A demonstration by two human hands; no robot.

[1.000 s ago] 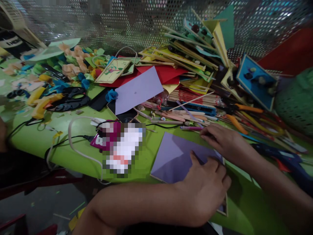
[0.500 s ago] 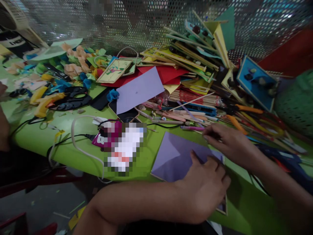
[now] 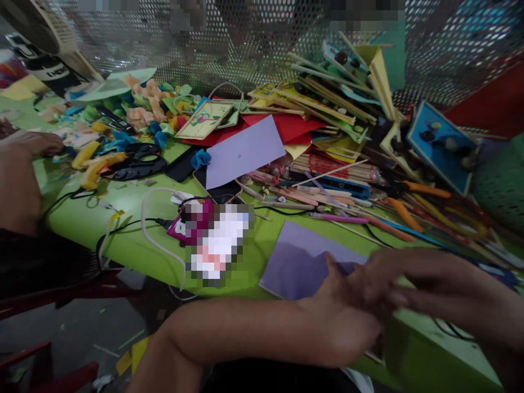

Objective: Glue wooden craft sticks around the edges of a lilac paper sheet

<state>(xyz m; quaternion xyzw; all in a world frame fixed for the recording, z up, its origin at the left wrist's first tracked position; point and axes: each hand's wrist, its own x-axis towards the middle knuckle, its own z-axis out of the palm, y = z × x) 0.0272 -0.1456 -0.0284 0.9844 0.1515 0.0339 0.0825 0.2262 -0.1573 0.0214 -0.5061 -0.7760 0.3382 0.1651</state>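
Note:
A purple paper sheet (image 3: pixel 298 256) lies on the green table (image 3: pixel 131 240) near its front edge. My left hand (image 3: pixel 344 319) rests on the sheet's right part, thumb stretched across the paper and fingers curled down on it; those fingers are mostly hidden. My right hand (image 3: pixel 413 284) hovers just over the left hand, blurred by motion, its fingers stretched out toward the left with nothing in them.
Behind the sheet lie several sticks and pens (image 3: pixel 327 191), orange-handled pliers (image 3: pixel 409 204), a second purple sheet (image 3: pixel 245 150), black scissors (image 3: pixel 137 164), a yellow glue gun (image 3: pixel 96 166) and cables (image 3: pixel 158 221). Another person's hand (image 3: pixel 28 144) rests at the far left. A mesh wall stands behind.
My right hand left the sheet's far edge and swung back over my left hand. The view shifted slightly, so the table contents appear further right. Another person's hand came into view at left.

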